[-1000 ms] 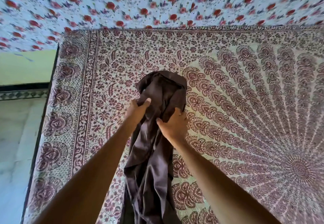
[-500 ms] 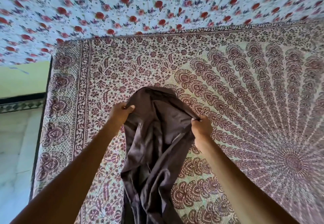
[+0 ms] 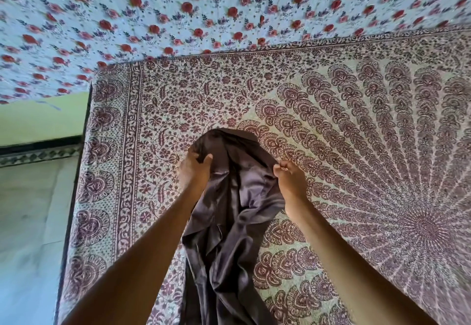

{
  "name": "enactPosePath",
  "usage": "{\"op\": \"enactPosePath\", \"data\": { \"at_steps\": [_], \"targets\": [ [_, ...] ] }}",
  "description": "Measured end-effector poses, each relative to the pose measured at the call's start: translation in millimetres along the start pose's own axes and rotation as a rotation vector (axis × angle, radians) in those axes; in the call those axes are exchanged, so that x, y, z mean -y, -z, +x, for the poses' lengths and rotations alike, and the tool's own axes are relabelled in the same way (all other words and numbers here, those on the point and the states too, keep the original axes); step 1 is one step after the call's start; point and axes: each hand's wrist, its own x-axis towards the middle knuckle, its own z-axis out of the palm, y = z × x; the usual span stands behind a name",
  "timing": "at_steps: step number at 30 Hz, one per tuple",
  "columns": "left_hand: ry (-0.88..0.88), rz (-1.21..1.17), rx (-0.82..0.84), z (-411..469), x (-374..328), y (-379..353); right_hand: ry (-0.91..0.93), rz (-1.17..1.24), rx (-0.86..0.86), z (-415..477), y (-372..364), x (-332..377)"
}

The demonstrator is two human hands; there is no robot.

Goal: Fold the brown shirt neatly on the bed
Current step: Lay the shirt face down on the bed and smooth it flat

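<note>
**Brown shirt bunched on the bed, a hand on each side**

Brown shirt (image 3: 237,222): lies crumpled and unfolded on the bed (image 3: 356,146), over the left part of the maroon-printed bedspread, inside its border band. The top end forms a rounded hump between the two hands. The rest trails toward the camera in deep loose folds and runs out of the bottom of the frame. Fabric has a slight sheen.

Left hand (image 3: 193,174): on the shirt's left upper edge. Fingers (image 3: 207,160) curled round a gather of cloth, thumb on top, holding it.

Right hand (image 3: 290,184): on the right upper edge, level with the left hand. Fingers (image 3: 280,169) closed tight in a pinch on the fabric's edge, knuckles up. The cloth between the two hands sags in a hollow.

Both forearms bare, reaching in from the bottom of the frame, one on each side of the shirt.

Surroundings: a pale rose-print cloth (image 3: 178,6) fills the top of the view, meeting the far edge of the bedspread. Left of the bed, a pale floor (image 3: 25,222) and a green wall (image 3: 43,118) with a dark patterned strip at its base.
</note>
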Motion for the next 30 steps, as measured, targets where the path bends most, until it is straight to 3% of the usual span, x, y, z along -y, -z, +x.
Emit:
{"op": "enactPosePath", "data": {
  "at_steps": [3,8,11,15,18,20,24,30],
  "targets": [
    [0.097,-0.051,0.098,3,-5,3,-0.067,0.026,0.061,1,5,2],
    [0.088,-0.382,0.04,-10,-22,40,-0.019,0.055,0.003,-13,25,20],
    [0.028,-0.478,0.136,-27,-32,88,0.105,-0.058,-0.152,-41,49,44],
    [-0.204,-0.289,0.222,-80,-55,164,0.39,-0.364,-0.45,-88,101,80],
    [-0.347,-0.192,-0.021,-132,-75,215,0.559,-0.508,-0.595,-143,157,109],
    [-0.341,-0.296,-0.127,-163,-86,239,0.679,-0.601,-0.631,-186,198,122],
    [-0.394,-0.468,-0.182,-249,-122,271,0.714,-0.643,-0.662,-271,276,133],
    [-0.434,-0.595,-0.223,-367,-177,295,0.783,-0.455,-0.614,-344,387,137]
  ]
}}
